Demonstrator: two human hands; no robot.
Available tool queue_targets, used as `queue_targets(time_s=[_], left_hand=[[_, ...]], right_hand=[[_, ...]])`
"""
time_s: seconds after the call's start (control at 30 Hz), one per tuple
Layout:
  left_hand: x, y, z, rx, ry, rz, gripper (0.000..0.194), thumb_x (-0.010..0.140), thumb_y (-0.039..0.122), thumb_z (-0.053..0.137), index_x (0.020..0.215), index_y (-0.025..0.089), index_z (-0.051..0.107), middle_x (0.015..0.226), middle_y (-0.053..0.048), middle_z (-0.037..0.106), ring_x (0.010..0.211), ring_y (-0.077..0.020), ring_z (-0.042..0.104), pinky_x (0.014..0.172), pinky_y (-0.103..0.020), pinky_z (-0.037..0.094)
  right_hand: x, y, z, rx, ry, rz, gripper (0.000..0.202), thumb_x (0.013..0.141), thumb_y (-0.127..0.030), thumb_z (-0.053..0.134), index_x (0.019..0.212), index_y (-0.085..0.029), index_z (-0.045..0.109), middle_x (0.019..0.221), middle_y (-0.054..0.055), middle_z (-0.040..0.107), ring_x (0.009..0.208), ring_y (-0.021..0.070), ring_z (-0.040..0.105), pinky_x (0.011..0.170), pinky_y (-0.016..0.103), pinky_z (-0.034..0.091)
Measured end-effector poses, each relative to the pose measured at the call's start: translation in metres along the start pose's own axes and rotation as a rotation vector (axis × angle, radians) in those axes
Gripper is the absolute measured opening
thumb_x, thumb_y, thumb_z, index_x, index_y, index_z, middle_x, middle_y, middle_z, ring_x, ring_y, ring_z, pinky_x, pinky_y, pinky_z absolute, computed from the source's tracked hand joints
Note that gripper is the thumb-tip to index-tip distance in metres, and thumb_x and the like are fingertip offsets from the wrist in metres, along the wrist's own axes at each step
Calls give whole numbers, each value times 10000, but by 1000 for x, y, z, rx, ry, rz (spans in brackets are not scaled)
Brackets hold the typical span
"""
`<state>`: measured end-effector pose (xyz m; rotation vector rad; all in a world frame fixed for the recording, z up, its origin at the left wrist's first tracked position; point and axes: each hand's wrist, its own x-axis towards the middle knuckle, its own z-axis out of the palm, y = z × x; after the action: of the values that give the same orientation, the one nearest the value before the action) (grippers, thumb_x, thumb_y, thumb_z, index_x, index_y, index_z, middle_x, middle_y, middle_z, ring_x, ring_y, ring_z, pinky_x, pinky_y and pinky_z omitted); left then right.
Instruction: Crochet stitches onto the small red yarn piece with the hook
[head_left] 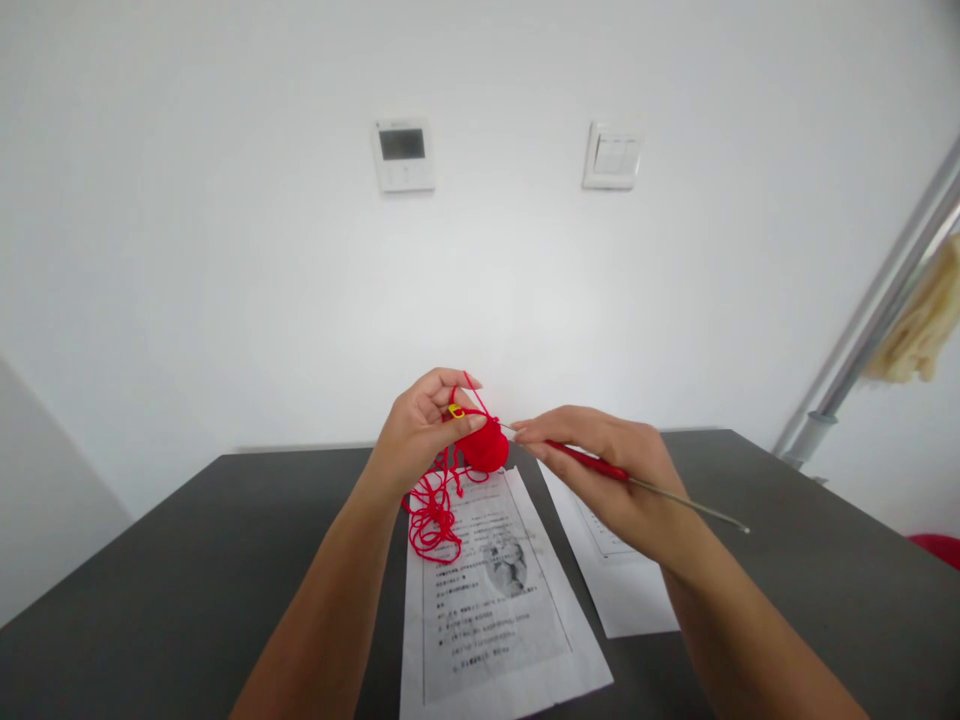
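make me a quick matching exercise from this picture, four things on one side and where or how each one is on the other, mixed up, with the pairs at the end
Things:
1. crochet hook
2. small clip
3. loose yarn
4. wall panel

Place, colour or state:
A. tangled, mostly over a printed sheet
B. left of the white switch
C. held in the right hand
D. yellow, beside the left hand's fingers

Pairs: 1-C, 2-D, 3-A, 4-B
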<state>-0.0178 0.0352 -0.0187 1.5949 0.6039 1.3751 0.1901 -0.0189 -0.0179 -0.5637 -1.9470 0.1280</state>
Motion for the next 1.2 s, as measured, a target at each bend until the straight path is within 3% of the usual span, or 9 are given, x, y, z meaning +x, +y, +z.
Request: queue_targets(time_s=[0.13, 0.33, 0.4, 0.53, 0.73, 0.97, 1.03, 1.13, 1.2], left_hand=[[0, 2, 0, -5, -3, -5, 333, 678, 221, 845, 945, 169, 652, 677, 29, 656, 573, -105, 588, 564, -218, 480], [1, 0, -2, 0, 28, -21, 367, 632, 184, 849, 928, 171, 633, 701, 35, 673, 589, -103, 603, 574, -212, 484], [1, 0, -1, 4, 38, -6, 356, 646, 188, 838, 937, 168, 633, 704, 36, 667, 593, -100, 600, 580, -211, 485], [-1, 1, 7, 55, 139, 71, 336, 674, 185, 812, 946, 173, 615, 693, 45, 647, 602, -107, 601, 596, -222, 494], [-12, 1, 26, 278, 268, 240, 296, 840, 173, 678, 1124, 204, 603, 769, 25, 661, 725, -147, 640, 734, -275, 516], [-17, 3, 30, 452, 344, 338, 294, 832, 118, 642, 1112, 200, 611, 814, 18, 642, 795, -158, 636, 827, -306, 501], [-19, 5, 29, 504, 369, 353, 293, 842, 123, 638, 1124, 203, 619, 854, 4, 662, 822, -165, 650, 842, -317, 504], [-22, 6, 27, 582, 361, 417, 284, 849, 120, 634, 1117, 212, 634, 887, -7, 690, 849, -173, 668, 865, -326, 511], [-22, 5, 26, 623, 334, 451, 268, 835, 110, 641, 1082, 214, 648, 892, -10, 705, 863, -181, 678, 885, -332, 514]], right_hand=[[0, 3, 5, 196, 133, 264, 90, 907, -199, 690, 882, -204, 776, 789, 35, 812, 705, 197, 779, 631, 289, 639], [-1, 5, 4, -95, -40, -178, 215, 935, -108, 599, 1062, -183, 755, 1045, 107, 810, 933, 207, 772, 818, 329, 640], [-1, 7, 6, -66, 1, -127, 208, 934, -111, 611, 1051, -201, 759, 1028, 90, 815, 925, 203, 775, 810, 326, 643], [-1, 14, 22, 65, 246, 103, 157, 914, -135, 660, 951, -236, 773, 899, 35, 818, 823, 193, 782, 750, 321, 647], [-3, 19, 32, -76, 240, -192, 267, 927, -83, 608, 1096, -244, 738, 1018, 75, 807, 945, 211, 768, 836, 378, 646], [-3, 17, 27, -193, 161, -382, 278, 919, -59, 615, 1132, -202, 721, 1064, 124, 797, 992, 222, 761, 849, 381, 659], [-2, 16, 30, -58, 207, -264, 236, 908, -77, 646, 1076, -208, 745, 1055, 109, 805, 1000, 220, 767, 875, 377, 656], [1, 18, 31, 377, 353, 207, 99, 920, -192, 680, 955, -219, 768, 927, 62, 826, 845, 193, 800, 806, 342, 676], [3, 22, 29, 673, 313, 407, 112, 902, -288, 709, 890, -197, 773, 852, 62, 827, 730, 194, 801, 734, 339, 689]])
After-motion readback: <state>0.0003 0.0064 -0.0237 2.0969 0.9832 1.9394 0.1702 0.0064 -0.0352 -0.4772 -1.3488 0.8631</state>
